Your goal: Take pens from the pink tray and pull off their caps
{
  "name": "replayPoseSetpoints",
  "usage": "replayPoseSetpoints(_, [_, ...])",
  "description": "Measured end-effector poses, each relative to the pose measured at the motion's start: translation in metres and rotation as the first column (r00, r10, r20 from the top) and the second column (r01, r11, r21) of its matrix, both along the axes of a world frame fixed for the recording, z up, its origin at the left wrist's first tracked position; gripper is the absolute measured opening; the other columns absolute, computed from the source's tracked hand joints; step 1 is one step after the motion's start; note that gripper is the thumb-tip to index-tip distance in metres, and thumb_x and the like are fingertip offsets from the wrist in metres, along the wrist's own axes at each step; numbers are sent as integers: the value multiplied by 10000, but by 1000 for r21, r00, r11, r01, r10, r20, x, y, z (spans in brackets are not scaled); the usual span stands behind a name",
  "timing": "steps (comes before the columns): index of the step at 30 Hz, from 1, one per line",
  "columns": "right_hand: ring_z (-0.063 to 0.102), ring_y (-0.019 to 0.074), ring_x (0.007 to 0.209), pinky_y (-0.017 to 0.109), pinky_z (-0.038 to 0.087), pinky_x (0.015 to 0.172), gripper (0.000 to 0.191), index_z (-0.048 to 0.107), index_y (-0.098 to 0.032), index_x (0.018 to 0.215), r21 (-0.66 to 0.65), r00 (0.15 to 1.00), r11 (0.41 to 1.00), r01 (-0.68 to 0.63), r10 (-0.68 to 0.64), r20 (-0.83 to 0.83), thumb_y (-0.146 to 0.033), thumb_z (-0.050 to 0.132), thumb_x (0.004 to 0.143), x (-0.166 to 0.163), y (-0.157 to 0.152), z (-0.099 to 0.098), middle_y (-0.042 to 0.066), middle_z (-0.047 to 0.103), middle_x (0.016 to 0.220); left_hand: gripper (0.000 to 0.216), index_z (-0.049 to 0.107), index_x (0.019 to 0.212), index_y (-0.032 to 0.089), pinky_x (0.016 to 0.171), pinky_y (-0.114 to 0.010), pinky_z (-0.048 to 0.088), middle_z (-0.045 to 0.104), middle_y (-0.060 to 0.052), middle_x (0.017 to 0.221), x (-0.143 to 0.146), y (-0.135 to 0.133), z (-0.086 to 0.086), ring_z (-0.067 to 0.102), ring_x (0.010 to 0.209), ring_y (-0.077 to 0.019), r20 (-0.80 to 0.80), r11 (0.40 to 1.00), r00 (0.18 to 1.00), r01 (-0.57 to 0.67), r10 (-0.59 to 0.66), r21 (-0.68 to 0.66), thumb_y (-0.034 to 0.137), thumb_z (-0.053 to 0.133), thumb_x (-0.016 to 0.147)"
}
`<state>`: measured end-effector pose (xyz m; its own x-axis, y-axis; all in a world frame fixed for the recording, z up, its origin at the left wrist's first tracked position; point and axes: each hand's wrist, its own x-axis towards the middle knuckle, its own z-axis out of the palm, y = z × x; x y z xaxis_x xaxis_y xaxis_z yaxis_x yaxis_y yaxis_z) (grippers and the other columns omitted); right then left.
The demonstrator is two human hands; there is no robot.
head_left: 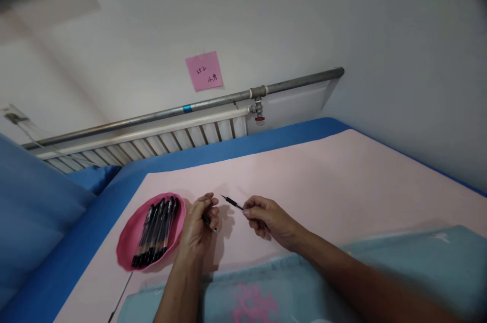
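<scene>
Head view: my left hand (198,224) is curled shut around a dark pen part (212,227), mostly hidden in the fist, only a short end poking out toward the right. My right hand (264,216) pinches a thin black refill (232,203) between thumb and fingers, its tip pointing left and up, just above the pink mat (342,186). The hands are near each other, not touching. Just left of my left hand sits a pink dish (125,252) with a row of black pens (155,229) lying side by side. A light-blue cloth (380,262) lies under my forearms. On the wall behind: a pink note (204,71), a pipe (190,108) and a radiator (152,140).
</scene>
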<state>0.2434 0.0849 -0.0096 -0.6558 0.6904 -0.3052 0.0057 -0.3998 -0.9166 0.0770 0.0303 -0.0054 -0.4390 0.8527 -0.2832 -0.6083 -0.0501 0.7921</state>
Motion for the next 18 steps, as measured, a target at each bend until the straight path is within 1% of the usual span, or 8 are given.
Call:
replayPoseSetpoints(2, [399, 40, 347, 163, 225, 353, 136, 485, -179, 758, 0, 1000, 1000, -10, 10, 9, -265, 555, 680, 0, 1, -1, -84, 457, 446, 220, 573, 779, 106, 320, -131, 260, 558, -10, 690, 4, -1, -1, 452, 471, -40, -12, 998, 998, 64, -64, 11, 119, 661, 578])
replayPoseSetpoints(5, [399, 38, 349, 159, 233, 358, 124, 482, -179, 753, -1, 1000, 1000, -26, 26, 12, -262, 547, 688, 0, 0, -1, -84, 457, 450, 197, 583, 761, 99, 338, -131, 264, 537, -1, 670, 11, -2, -3, 463, 504, -43, -30, 988, 988, 149, -148, 41, 166, 678, 601])
replayPoseSetpoints(7, [396, 36, 351, 156, 243, 365, 117, 476, -179, 752, -2, 1000, 1000, -26, 26, 9, -253, 541, 688, -1, 0, -2, -85, 456, 453, 223, 593, 780, 98, 347, -129, 256, 514, 12, 626, 14, -3, -5, 448, 494, -38, -66, 983, 982, 178, -175, 37, 217, 690, 619])
replayPoseSetpoints(9, [398, 39, 358, 156, 250, 367, 112, 476, -178, 753, 12, 999, 999, -32, 32, 18, -249, 533, 688, -2, 0, -4, -82, 458, 459, 254, 597, 788, 103, 350, -129, 248, 492, 27, 583, 15, -2, -6, 426, 467, -32, -110, 985, 980, 171, -167, 25, 251, 706, 613])
replayPoseSetpoints(11, [401, 48, 368, 164, 260, 368, 103, 488, -175, 741, 51, 997, 997, -63, 60, 56, -261, 522, 694, -2, 1, -8, -70, 471, 470, 275, 595, 779, 112, 347, -132, 242, 487, 36, 565, 14, -1, -7, 415, 445, -29, -139, 992, 983, 121, -116, 25, 270, 722, 593])
replayPoseSetpoints(14, [402, 60, 399, 181, 292, 391, 111, 532, -163, 709, 164, 985, 979, -120, 97, 141, -272, 514, 699, -2, 3, -15, -46, 493, 501, 281, 583, 763, 123, 335, -132, 232, 497, 40, 568, 2, 0, -4, 420, 434, -31, -144, 998, 989, -37, 45, 57, 263, 732, 570])
replayPoseSetpoints(16, [420, 67, 451, 188, 315, 432, 135, 584, -158, 709, 297, 979, 945, -137, 83, 188, -278, 522, 704, 0, 5, -18, -31, 512, 548, 257, 569, 745, 124, 330, -131, 232, 501, 39, 575, -14, -2, 0, 433, 443, -35, -122, 984, 978, -156, 166, 90, 236, 723, 572])
replayPoseSetpoints(18, [462, 80, 536, 192, 335, 485, 156, 631, -167, 723, 443, 973, 885, -142, 43, 226, -289, 534, 709, 3, 7, -18, -10, 553, 646, 211, 545, 714, 127, 326, -132, 231, 497, 40, 576, -33, -6, 5, 445, 454, -39, -86, 963, 964, -243, 253, 117, 207, 696, 590])
